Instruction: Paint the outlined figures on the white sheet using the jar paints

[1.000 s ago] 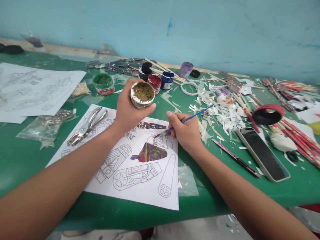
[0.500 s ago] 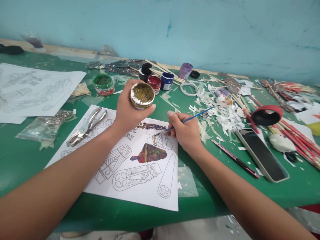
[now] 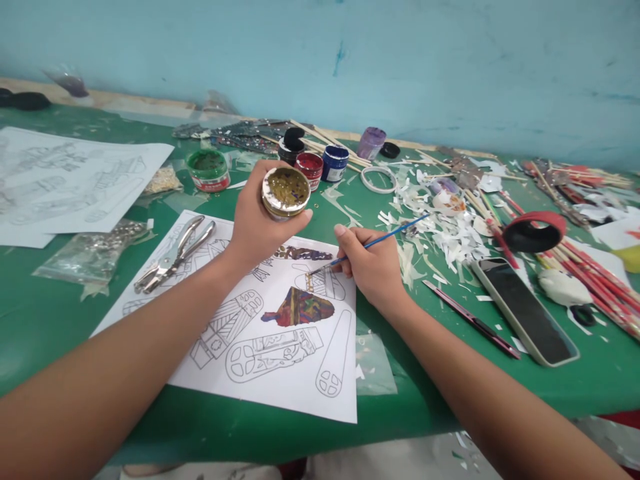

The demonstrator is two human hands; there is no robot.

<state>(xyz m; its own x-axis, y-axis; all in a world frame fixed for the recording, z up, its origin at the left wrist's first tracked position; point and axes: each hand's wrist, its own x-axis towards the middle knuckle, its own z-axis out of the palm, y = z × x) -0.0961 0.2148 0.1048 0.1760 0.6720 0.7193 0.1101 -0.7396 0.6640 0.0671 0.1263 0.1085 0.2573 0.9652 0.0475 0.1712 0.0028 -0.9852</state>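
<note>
My left hand (image 3: 255, 217) grips an open jar of gold-brown paint (image 3: 285, 191) above the upper part of a printed sheet (image 3: 300, 400). A thin blue paintbrush (image 3: 387, 235) is pinched in my right hand (image 3: 373, 267), its tip at small yellow marks on an outlined shape (image 3: 327, 283) near the sheet's right edge. Below that shape lies a piece painted in several colours (image 3: 303, 308). A metal hole punch (image 3: 173, 257) rests on the sheet's upper left.
Green (image 3: 207, 170), red (image 3: 309, 170) and blue (image 3: 335, 163) paint jars stand behind my left hand. To the right are paper scraps (image 3: 450, 230), a cutter (image 3: 473, 319), a phone (image 3: 525, 310), a tape roll (image 3: 534, 231) and red sticks. More printed sheets (image 3: 70, 180) lie left.
The brush tip has shifted very slightly downward on the outlined shape. Both hands keep their hold and almost the same place.
</note>
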